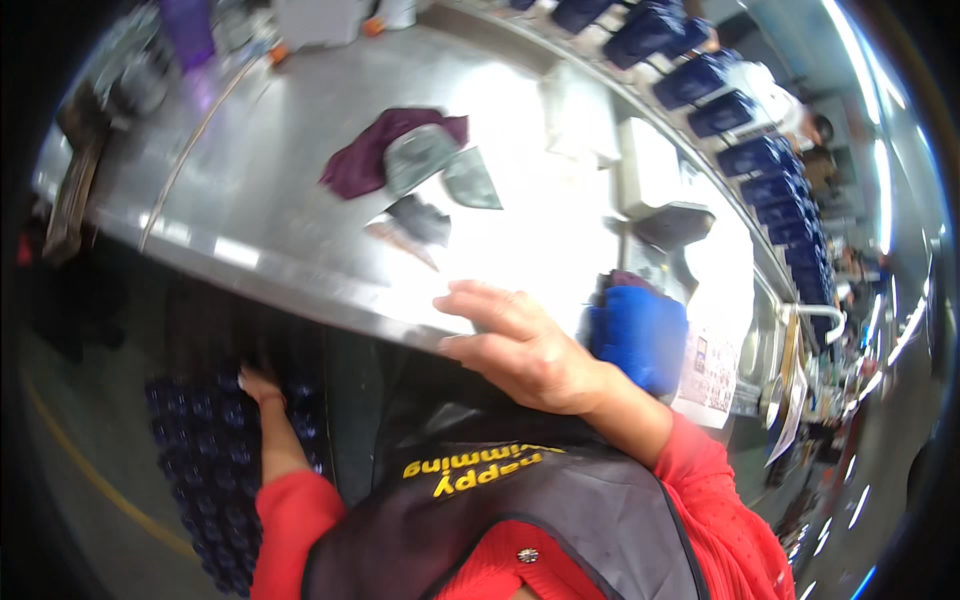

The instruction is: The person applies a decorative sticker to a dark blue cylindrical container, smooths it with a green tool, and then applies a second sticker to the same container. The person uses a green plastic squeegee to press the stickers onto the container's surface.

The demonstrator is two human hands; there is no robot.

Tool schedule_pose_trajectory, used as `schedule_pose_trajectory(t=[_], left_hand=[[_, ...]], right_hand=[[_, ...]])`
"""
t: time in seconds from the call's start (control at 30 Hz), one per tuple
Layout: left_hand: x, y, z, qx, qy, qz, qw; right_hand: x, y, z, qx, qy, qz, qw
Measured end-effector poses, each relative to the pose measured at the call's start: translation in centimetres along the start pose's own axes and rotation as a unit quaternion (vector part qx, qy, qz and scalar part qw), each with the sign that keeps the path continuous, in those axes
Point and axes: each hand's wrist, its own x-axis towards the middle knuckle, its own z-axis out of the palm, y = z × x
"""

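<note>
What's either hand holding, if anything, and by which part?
The right hand by the metal table holds nothing visible. The left hand is at the dark blue pieces; whether it grips any cannot be told.

Yellow lettering (475, 472) across the black apron (400, 525)

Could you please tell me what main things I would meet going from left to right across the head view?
Upright purple object at the upper left, left hand, dark purple piece on the metal table, right hand, blue bundle, white curved pipe.
</note>
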Motion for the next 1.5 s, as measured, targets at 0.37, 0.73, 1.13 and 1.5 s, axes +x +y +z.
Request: schedule_pose_trajectory(t=[0.37,0.73,1.13,1.5], left_hand=[[-18.1,12.8,-14.7,-0.266,-0.085,0.184,0.942],[-20.0,29.0,-35.4,-0.249,0.046,0.346,0.903],[-21.6,47.3,-40.8,-0.525,-0.133,0.577,0.611],[-30.5,54.5,-39.8,-0.530,-0.632,0.255,0.505]], right_hand=[[1.1,34.2,-31.8,-0.216,0.336,0.295,0.868],[3.2,46.8,-36.8,-0.184,0.392,0.306,0.848],[-8.7,13.2,-37.5,0.108,0.295,0.098,0.944],[-17.2,11.5,-16.4,0.243,0.317,0.354,0.846]])
